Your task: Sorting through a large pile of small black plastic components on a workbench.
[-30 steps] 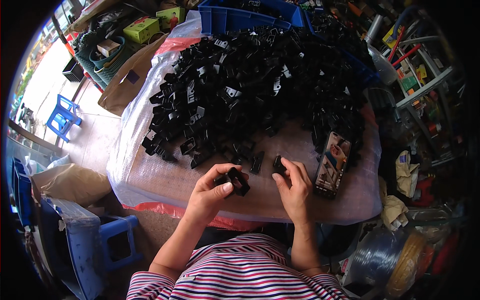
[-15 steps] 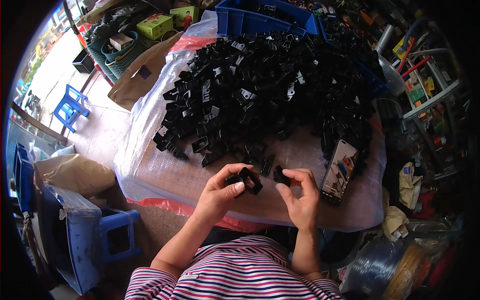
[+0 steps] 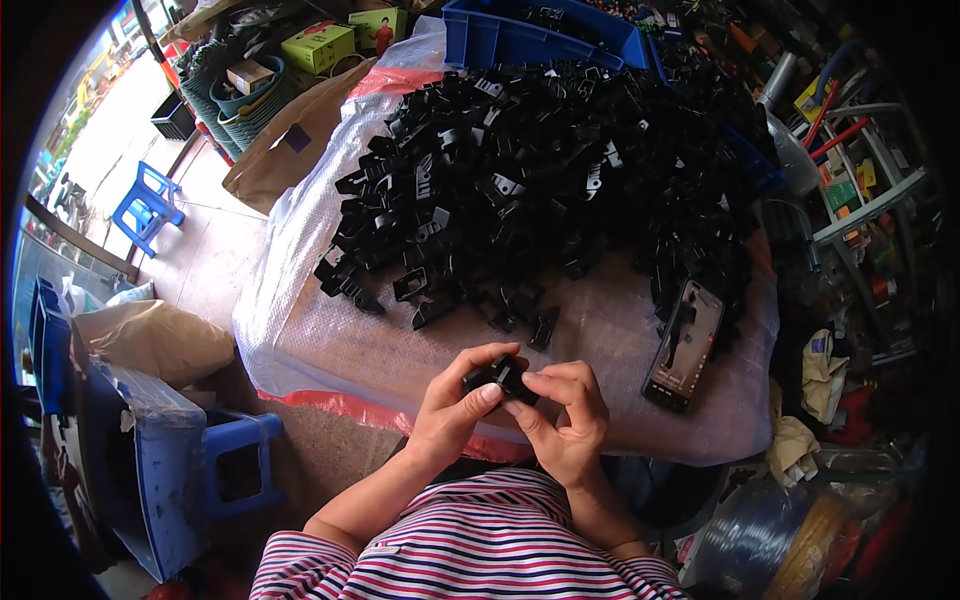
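Observation:
My left hand (image 3: 453, 408) grips a black plastic part (image 3: 480, 378), thumb on its near side and fingers behind. Against its right side, my right hand (image 3: 572, 418) pinches a small black piece (image 3: 517, 383) between thumb and fingers. The two pieces touch, but whether they are joined cannot be seen, as fingers cover much of both. Beyond my hands lies a big heap of similar black plastic parts (image 3: 540, 190), some showing pale shiny faces. One loose part (image 3: 545, 328) sits at the heap's near edge, just past my fingers.
A wrapped, sack-covered surface (image 3: 340, 350) carries the heap. A phone (image 3: 686, 345) with a lit screen lies right of my hands. A blue crate (image 3: 545, 38) stands at the back. Blue stools (image 3: 148, 208) are on the left, and a roll of clear tubing (image 3: 755, 535) is at lower right.
My right hand has moved left and brought its small black piece up against the part in my left hand. The view has shifted slightly.

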